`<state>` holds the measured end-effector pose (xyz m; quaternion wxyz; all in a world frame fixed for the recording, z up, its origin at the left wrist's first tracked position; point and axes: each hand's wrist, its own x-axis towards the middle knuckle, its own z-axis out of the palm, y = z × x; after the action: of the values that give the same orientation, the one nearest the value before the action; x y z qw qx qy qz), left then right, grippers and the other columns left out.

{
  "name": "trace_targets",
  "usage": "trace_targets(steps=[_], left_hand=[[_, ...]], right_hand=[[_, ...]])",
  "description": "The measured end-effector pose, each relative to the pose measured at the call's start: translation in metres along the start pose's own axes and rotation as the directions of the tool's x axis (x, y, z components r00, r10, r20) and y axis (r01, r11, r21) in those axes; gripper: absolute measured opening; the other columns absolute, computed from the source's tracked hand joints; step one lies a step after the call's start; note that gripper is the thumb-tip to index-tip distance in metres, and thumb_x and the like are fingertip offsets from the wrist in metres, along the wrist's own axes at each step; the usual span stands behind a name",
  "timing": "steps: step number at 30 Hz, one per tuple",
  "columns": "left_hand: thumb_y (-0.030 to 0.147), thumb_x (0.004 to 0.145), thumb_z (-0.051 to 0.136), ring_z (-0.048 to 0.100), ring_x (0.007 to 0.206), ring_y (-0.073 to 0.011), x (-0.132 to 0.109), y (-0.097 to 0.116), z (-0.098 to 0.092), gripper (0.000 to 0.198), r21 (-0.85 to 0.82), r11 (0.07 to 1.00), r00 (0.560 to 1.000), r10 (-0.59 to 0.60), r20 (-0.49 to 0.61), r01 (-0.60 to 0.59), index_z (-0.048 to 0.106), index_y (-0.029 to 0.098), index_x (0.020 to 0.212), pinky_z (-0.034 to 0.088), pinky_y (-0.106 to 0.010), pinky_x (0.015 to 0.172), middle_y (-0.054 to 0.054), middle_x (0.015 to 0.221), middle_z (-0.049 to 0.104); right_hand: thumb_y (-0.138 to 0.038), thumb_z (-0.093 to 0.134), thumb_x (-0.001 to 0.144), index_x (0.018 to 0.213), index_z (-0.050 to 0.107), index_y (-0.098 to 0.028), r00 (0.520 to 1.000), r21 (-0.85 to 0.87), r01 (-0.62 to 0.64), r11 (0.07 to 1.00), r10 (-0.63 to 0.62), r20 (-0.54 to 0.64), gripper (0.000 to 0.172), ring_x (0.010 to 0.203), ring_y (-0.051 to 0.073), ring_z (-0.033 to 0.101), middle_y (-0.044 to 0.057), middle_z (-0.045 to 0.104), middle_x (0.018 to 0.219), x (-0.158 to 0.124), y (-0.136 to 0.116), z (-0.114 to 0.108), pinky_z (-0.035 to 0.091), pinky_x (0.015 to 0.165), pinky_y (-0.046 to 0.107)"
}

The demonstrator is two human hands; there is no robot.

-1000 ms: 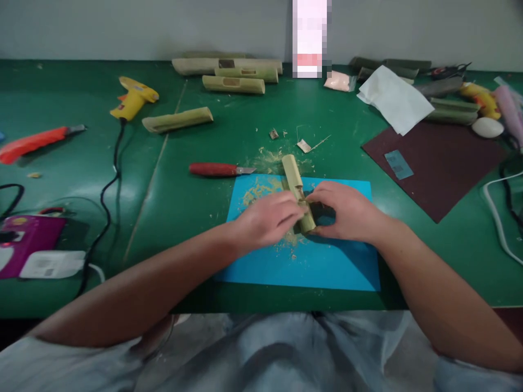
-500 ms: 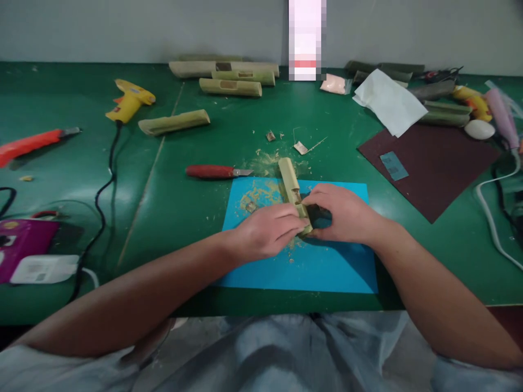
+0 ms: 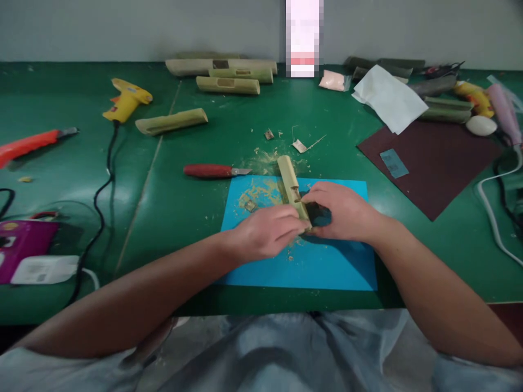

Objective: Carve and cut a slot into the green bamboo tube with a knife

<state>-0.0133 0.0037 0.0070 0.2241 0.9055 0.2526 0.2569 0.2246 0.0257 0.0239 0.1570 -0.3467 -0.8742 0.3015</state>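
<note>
The near end of the tube [image 3: 288,171] is gripped by the left hand [image 3: 265,231], whose fingers are bunched together; whether some small bit is also pinched there cannot be seen. The tube is held along its right side by the right hand [image 3: 341,209], with the thumb at the near end, the forefinger beside the notch [image 3: 296,193], and an open gap between them. The tube is laid aslant on the blue sheet [image 3: 339,272], its far end being placed past the top edge.

For good handling, it is judged that rolling should be prevented by the right hand, while only light and even pressure should be given by the left, so that the rim at the notch is not split. Fingertips should be held off the raw edges, since splinters may be met.

Shavings [image 3: 265,190] are scattered left of the tube, and the knife [image 3: 216,171] is laid just beside the sheet's corner.

At the back, a see-through bag [image 3: 334,80] is partly filled with something pale pink, which cannot be identified. Openings are cut in the other tubes [image 3: 227,85]; their insides are too small to be judged.
</note>
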Motion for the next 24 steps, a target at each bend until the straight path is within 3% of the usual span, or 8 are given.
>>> trace_targets(steps=[3, 7, 11, 15, 18, 22, 24], left_hand=[[0.023, 0.104, 0.049, 0.068, 0.087, -0.0168, -0.0003, -0.0025, -0.0001, 0.023, 0.04, 0.999, 0.998, -0.028, -0.055, 0.03, 0.071, 0.017, 0.106, 0.054, -0.027, 0.075, -0.007, 0.094, 0.07], [0.026, 0.106, 0.047, 0.068, 0.085, -0.0162, -0.0007, -0.0036, -0.0012, 0.026, 0.005, 1.0, 0.999, 0.013, 0.033, -0.014, 0.071, 0.018, 0.108, 0.055, -0.026, 0.075, -0.007, 0.095, 0.071], [0.025, 0.105, 0.049, 0.068, 0.085, -0.0169, 0.0, -0.0052, -0.0022, 0.023, 0.061, 0.998, 0.997, -0.028, -0.078, 0.032, 0.071, 0.018, 0.105, 0.055, -0.028, 0.075, -0.007, 0.094, 0.071], [0.025, 0.106, 0.047, 0.068, 0.085, -0.0169, -0.0005, -0.003, -0.002, 0.025, 0.041, 0.999, 1.0, 0.024, 0.01, -0.025, 0.07, 0.018, 0.109, 0.056, -0.028, 0.075, -0.008, 0.095, 0.071], [0.024, 0.105, 0.047, 0.068, 0.085, -0.0168, 0.0001, -0.0024, -0.0024, 0.025, 0.077, 0.997, 0.999, -0.026, -0.035, 0.028, 0.071, 0.018, 0.106, 0.055, -0.027, 0.075, -0.008, 0.094, 0.071], [0.024, 0.105, 0.048, 0.069, 0.086, -0.0164, 0.0022, -0.0052, -0.0017, 0.025, 0.016, 1.0, 1.0, 0.013, 0.017, -0.013, 0.072, 0.017, 0.106, 0.056, -0.027, 0.076, -0.008, 0.095, 0.071], [0.023, 0.105, 0.05, 0.069, 0.088, -0.0168, 0.0031, -0.0086, -0.0018, 0.023, 0.011, 1.0, 1.0, 0.004, -0.028, -0.004, 0.072, 0.016, 0.107, 0.056, -0.027, 0.077, -0.008, 0.096, 0.072]], right_hand=[[-0.035, 0.08, 0.073, 0.107, 0.068, -0.022, 1.0, -0.014, -0.008, 1.0, 0.008, -0.01, 0.039, 0.093, 0.023, 0.06, 0.005, 0.065, 0.1, 0.0002, -0.0005, -0.0005, 0.044, 0.078, 0.035], [-0.035, 0.079, 0.074, 0.106, 0.068, -0.023, 1.0, -0.006, 0.001, 1.0, -0.001, 0.0, 0.035, 0.093, 0.023, 0.06, 0.005, 0.065, 0.099, 0.0001, -0.0014, -0.0006, 0.044, 0.079, 0.035], [-0.033, 0.079, 0.073, 0.107, 0.067, -0.022, 1.0, -0.012, -0.002, 1.0, 0.001, -0.009, 0.037, 0.093, 0.023, 0.06, 0.006, 0.065, 0.101, -0.0001, -0.0014, 0.0, 0.044, 0.079, 0.035], [-0.034, 0.08, 0.074, 0.107, 0.068, -0.021, 1.0, -0.005, 0.004, 1.0, -0.004, 0.001, 0.037, 0.092, 0.023, 0.06, 0.006, 0.065, 0.1, 0.0, -0.0001, 0.0006, 0.044, 0.078, 0.035], [-0.034, 0.079, 0.074, 0.107, 0.067, -0.021, 1.0, -0.007, 0.007, 1.0, -0.007, -0.007, 0.037, 0.093, 0.024, 0.06, 0.006, 0.065, 0.101, -0.0002, 0.0008, 0.0008, 0.044, 0.078, 0.035], [-0.034, 0.081, 0.073, 0.107, 0.067, -0.022, 1.0, -0.015, -0.001, 1.0, 0.001, -0.005, 0.038, 0.092, 0.023, 0.06, 0.005, 0.064, 0.1, -0.0004, 0.0007, 0.0003, 0.044, 0.078, 0.035], [-0.034, 0.081, 0.073, 0.108, 0.068, -0.022, 1.0, -0.017, -0.005, 1.0, 0.005, -0.002, 0.039, 0.093, 0.023, 0.06, 0.005, 0.065, 0.101, -0.0002, -0.0001, -0.0002, 0.044, 0.078, 0.035]])
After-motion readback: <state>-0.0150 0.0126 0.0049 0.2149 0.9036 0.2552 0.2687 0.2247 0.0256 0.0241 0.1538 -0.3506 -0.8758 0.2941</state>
